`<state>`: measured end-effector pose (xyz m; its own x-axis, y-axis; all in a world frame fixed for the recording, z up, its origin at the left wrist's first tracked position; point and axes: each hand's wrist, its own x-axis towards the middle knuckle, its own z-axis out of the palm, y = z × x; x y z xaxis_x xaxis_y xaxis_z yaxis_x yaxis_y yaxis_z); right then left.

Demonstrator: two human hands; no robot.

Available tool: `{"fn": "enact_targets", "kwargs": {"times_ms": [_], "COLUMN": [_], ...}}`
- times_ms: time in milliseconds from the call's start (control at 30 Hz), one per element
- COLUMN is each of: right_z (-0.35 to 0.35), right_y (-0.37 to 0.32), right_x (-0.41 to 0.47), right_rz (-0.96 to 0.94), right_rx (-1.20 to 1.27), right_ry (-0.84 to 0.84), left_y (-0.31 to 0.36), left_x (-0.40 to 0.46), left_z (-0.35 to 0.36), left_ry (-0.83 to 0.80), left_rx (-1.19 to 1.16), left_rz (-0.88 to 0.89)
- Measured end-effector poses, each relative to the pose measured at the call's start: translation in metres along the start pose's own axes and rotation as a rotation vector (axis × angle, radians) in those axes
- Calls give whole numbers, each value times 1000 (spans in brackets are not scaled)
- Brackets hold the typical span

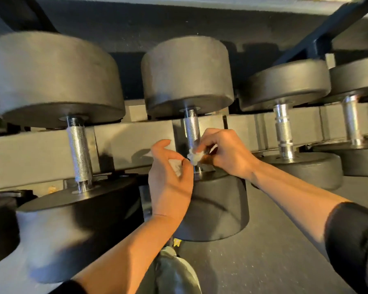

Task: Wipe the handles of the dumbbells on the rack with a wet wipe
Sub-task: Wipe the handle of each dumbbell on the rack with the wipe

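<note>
Black dumbbells lie on a grey rack [36, 149], their knurled steel handles pointing toward me. Both hands meet at the lower end of the middle dumbbell's handle [191, 126]. A crumpled white wet wipe [194, 156] sits against that handle's near end. My right hand [225, 152] pinches the wipe from the right. My left hand [170, 179] has its fingers curled and holds another white part of the wipe [176, 166] from the left. The handle's lower part is hidden behind the hands. The left dumbbell's handle [79, 151] and the right dumbbell's handle [283, 132] are bare.
A fourth dumbbell handle [351, 122] shows at the far right. Dark rack struts [319, 37] run diagonally above. The dark speckled floor [274, 240] lies below, with my shoe [174, 270] at the bottom centre.
</note>
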<state>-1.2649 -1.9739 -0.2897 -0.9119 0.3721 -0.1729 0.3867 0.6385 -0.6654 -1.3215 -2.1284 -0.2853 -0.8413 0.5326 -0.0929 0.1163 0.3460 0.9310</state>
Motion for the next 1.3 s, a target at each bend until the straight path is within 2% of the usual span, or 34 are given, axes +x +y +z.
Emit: {"fn": "enact_targets", "kwargs": {"times_ms": [67,200,333,567,700,833,1000,1100,1300], "right_z": [-3,-24,-60,-112,-127,-130,-123,-123,-126], "right_y": [0,2,21,65,93,115,132,140,150], "right_x": [-4,-16,-33,-62,-64,-49,-27,-24,-30], "right_rz": [54,256,398,432,355,144,-87,-148,-186], "right_rx": [26,69,50,-137,-262,-377,-544,-637,-600], "right_ry": [31,218,296,398,412,422,324,259,181], "left_y": [6,25,45,74,77,72,63,60,59], "left_x": [4,12,14,-4,-7,-6,-9,-15,-23], "left_z": [4,13,34,95,129,162,196,210,223], "left_ry": [-11,-52,-72,-231,-251,-196,-112,-84,-7], "left_rx": [2,-70,-156,-183,-175,-168,-135,-144,-143], "left_rz": [8,54,129,129,89,13,-51,-67,-50]}}
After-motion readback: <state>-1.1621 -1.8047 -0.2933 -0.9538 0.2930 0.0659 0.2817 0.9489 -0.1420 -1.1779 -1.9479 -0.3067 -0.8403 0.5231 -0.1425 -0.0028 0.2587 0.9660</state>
